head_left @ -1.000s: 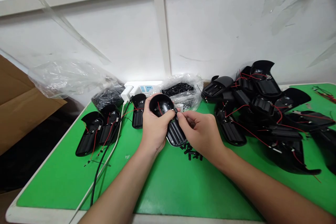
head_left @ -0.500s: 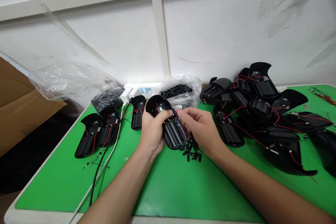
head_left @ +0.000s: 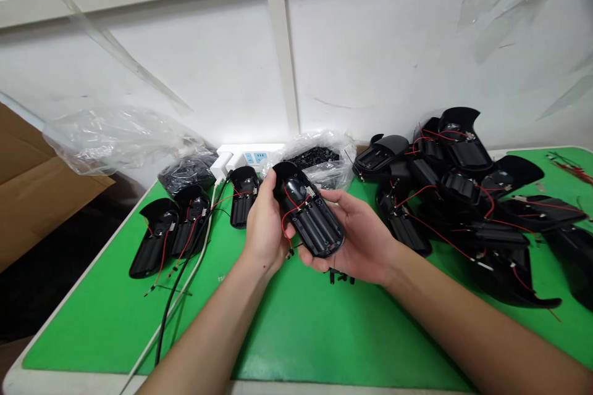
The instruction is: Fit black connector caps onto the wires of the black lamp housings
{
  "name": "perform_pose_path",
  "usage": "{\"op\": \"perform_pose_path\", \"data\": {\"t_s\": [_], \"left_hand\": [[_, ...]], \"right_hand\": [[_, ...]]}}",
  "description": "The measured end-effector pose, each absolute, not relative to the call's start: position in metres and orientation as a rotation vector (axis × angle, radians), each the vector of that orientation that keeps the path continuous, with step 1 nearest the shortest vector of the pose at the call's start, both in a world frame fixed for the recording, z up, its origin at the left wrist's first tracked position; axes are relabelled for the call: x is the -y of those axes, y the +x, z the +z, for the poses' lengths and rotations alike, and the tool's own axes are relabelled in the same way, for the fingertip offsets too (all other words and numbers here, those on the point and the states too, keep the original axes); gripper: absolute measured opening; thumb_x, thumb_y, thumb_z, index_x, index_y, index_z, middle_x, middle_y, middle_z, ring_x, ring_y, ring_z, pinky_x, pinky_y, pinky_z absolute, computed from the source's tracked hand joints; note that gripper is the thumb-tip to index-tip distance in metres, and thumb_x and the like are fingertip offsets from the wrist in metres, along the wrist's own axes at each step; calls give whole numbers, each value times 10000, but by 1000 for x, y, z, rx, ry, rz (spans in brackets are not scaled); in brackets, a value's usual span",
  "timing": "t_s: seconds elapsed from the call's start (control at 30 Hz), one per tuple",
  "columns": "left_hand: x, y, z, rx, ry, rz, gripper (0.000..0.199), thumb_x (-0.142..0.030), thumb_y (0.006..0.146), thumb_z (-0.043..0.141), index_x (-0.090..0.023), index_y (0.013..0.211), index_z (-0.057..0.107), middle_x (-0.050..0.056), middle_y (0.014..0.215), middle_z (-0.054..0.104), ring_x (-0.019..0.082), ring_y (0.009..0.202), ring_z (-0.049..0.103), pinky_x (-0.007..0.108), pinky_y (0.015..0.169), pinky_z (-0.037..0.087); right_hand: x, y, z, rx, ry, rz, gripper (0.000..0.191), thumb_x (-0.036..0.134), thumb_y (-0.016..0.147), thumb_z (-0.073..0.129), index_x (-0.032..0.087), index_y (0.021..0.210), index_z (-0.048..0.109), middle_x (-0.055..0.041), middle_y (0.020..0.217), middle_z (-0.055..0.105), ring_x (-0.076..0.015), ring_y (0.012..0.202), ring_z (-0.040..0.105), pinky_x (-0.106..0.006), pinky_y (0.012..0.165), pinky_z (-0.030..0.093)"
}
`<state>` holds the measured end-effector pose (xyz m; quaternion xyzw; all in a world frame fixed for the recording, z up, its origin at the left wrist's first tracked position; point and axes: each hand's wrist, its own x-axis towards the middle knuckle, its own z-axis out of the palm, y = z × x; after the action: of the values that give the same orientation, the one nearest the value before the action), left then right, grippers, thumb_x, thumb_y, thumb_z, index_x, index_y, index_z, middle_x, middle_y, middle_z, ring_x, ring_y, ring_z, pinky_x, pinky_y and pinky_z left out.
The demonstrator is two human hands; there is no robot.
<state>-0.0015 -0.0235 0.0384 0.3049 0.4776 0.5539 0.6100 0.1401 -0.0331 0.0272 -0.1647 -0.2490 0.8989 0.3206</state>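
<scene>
Both hands support a black plastic housing [head_left: 317,225] above the green mat, its ribbed inner side facing up. A red wire loops out over its left edge, and a small white connector sits near its upper right. My left hand [head_left: 267,228] grips the left side, thumb along the upper edge. My right hand [head_left: 359,234] cups the housing from below and the right, fingers curled under its lower end. Small black plastic pieces [head_left: 341,276] lie on the mat below, partly hidden by the right hand.
Similar housings with red wires lie at left [head_left: 155,241], and a pile of housings [head_left: 467,197] covers the right. Behind stand a bag of small black parts [head_left: 319,160] and a white power strip [head_left: 257,154]. Cables [head_left: 188,284] cross the mat [head_left: 92,327] at left.
My right hand has shifted from pinching at the housing's upper right edge to cupping it underneath. The left thumb has left the housing's inside, and the red wire now hangs over the left edge.
</scene>
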Motion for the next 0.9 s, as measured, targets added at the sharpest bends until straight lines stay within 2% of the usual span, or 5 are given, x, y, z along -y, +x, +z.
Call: {"op": "perform_pose_path", "data": {"t_s": [0.27,0.53,0.67,0.8,0.9], "left_hand": [[23,7,42,-1104,666,1365,465,-592,860,683,-144,983,679,62,933,728,114,671,632,237,593,529],[18,1,29,-1128,931,1450,417,-505,790,808,-203,1063,720,37,936,704,164,852,667,271,754,565],[19,1,27,-1156,903,1442,449,-553,803,791,-181,1042,716,31,855,669,129,714,612,248,644,515],[20,2,31,-1186,835,1394,470,-575,774,808,-180,993,679,-18,722,574,59,488,420,206,408,274],[15,-3,35,-1151,764,1487,438,-523,758,831,-178,970,663,-9,776,611,81,579,520,192,474,368]], "right_hand": [[38,136,29,583,-509,2330,425,525,1014,365,178,1030,610,-45,832,630,-118,514,539,-193,360,298],[34,136,22,541,-516,2379,554,678,1022,365,177,1000,602,-46,780,637,-109,468,514,-171,318,229],[33,139,24,574,-539,2322,451,585,1015,407,173,985,589,-63,772,661,-101,442,478,-165,310,190],[34,135,23,687,-590,2242,470,589,1016,389,174,1049,607,-68,821,682,-131,458,568,-179,295,245],[37,130,18,931,-742,1991,527,644,1002,407,186,1139,628,-57,892,670,-153,494,636,-208,296,291]]}}
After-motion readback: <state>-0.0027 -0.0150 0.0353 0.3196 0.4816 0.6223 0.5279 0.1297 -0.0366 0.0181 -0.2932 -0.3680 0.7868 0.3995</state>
